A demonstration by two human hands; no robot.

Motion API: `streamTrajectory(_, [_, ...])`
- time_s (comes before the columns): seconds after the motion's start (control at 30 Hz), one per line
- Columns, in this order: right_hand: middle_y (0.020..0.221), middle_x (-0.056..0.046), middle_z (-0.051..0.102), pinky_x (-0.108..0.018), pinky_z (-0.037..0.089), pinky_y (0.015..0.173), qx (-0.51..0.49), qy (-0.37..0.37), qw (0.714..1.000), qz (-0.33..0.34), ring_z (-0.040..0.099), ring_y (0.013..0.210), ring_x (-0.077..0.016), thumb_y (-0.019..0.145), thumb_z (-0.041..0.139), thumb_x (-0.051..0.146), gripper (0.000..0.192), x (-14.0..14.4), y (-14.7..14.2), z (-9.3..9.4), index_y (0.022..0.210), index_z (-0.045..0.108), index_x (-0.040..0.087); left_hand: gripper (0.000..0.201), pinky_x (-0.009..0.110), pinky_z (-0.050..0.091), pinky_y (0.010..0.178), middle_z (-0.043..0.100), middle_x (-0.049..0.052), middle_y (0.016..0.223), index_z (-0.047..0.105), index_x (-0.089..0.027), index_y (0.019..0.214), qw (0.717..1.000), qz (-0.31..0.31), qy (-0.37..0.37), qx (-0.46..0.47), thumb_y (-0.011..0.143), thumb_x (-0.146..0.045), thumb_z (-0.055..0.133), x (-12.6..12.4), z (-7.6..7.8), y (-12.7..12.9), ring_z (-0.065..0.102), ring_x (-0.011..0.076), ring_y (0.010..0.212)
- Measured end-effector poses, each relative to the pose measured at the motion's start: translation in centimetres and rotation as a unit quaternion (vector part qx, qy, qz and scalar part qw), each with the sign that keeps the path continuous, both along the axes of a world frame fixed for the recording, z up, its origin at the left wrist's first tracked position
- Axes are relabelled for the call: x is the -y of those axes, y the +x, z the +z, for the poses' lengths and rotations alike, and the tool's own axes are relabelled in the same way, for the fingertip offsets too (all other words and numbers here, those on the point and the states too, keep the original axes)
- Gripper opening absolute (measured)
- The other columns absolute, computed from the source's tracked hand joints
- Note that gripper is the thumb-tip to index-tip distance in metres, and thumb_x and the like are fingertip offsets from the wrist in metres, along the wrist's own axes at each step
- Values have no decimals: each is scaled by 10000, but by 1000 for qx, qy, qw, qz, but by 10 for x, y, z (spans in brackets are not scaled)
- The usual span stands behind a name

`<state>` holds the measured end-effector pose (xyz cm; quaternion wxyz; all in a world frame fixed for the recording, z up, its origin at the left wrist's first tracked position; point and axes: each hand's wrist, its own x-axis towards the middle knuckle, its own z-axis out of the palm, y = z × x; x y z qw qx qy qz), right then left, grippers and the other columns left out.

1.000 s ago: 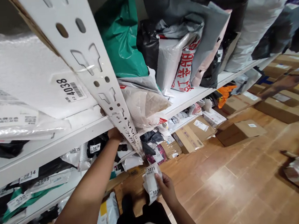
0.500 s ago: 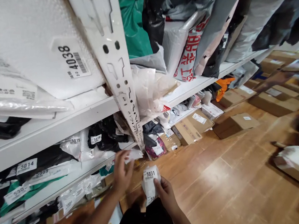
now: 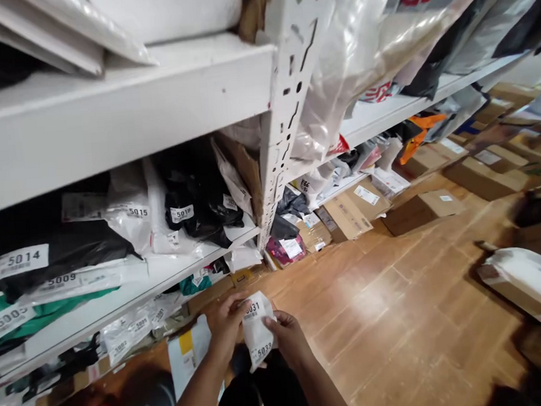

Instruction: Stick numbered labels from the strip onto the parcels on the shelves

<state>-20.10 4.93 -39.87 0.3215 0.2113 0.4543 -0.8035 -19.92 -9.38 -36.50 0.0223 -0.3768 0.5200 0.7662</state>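
Forearms (image 3: 198,377) inward, left hand (image 3: 227,320) and right hand (image 3: 288,335) in pinch grips on labels (image 3: 258,332).

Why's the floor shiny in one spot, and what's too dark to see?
Head view: the wooden floor glares, probably reflecting a light; head view again: the dark shape at bottom right is too murky to name, but 5033 on the held labels reads clearly.

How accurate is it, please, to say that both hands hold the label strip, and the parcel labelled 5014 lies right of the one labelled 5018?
The side is wrong: in the head view, the parcel labelled 5014 lies left of the parcel labelled 5018. The left hand and right hand do hold the label strip.
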Motion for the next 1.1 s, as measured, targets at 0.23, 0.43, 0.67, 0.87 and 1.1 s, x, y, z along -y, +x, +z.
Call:
streamTrajectory(0.23, [530,44,598,-196,394,512,9,-53,997,-50,498,494,-74,479,875,358,321,5,-33,-99,637,661,178,481,198,510,650,728,-2,811,714,-227,768,993,110,31,-23,379,-464,866,19,-90,-3,641,130,733])
streamTrajectory(0.43, [671,-10,687,-257,470,637,-28,-63,995,-79,600,621,-133,487,870,347,356,17,-82,-206,726,671,173,325,173,453,493,671,13,558,701,-168,547,998,27,-26,-42,318,-302,889,50,-188,-23,569,110,516])
streamTrajectory(0.67, [416,52,443,-201,273,427,-223,-41,974,-29,356,407,-73,642,679,363,216,23,-126,-288,556,621,175,123,208,491,591,710,7,648,721,-229,645,904,-183,-341,-184,654,-351,705,48,-263,-54,643,159,625])
streamTrajectory(0.87, [876,-53,628,-272,438,728,-497,48,861,97,576,833,-179,749,687,316,150,32,-114,-297,874,719,241,126,202,502,649,698,-30,730,680,-257,747,817,-79,-497,-282,816,-325,600,35,-294,-59,647,135,709])
streamTrajectory(1.1, [1064,-97,642,-286,445,789,-464,137,874,49,589,930,-213,762,675,383,216,34,-113,-317,643,667,203,393,527,397,964,615,138,1082,596,-169,1047,776,-50,-618,-119,845,-481,470,70,-276,-84,500,316,1090])
